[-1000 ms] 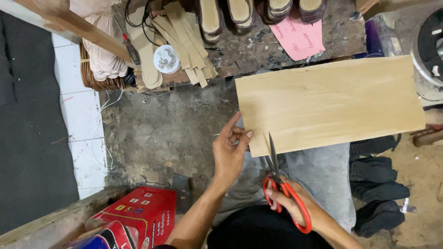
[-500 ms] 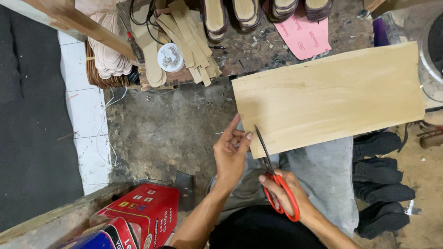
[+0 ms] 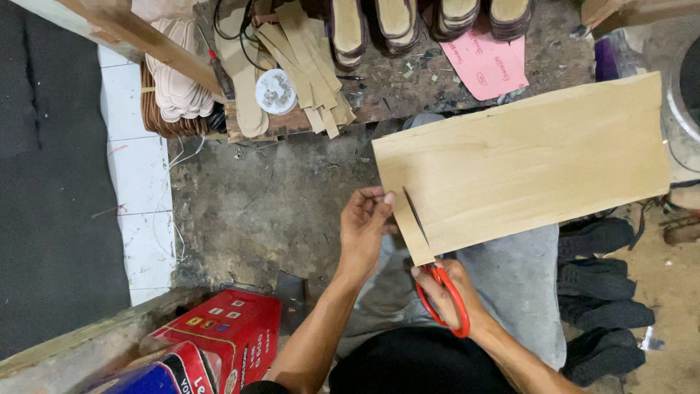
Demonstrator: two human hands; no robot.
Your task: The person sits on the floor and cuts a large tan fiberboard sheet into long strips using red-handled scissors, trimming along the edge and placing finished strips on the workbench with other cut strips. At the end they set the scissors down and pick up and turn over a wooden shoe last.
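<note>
Head view: left hand (image 3: 364, 230) pinches the tan sheet's (image 3: 525, 168) near-left edge, right hand (image 3: 448, 292) grips red-handled scissors (image 3: 437, 281), blades pointing up-left into the sheet. Sheet's long axis runs left-right, rising slightly rightward, over the lap.

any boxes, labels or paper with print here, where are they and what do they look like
Red box: bottom left, flat carton with small coloured squares.
Blue pack: bottom edge beside it, blue and red.
Pink sheet: top, on the bench, handwritten marks.
Round white tub: top, among tan strips.
</note>
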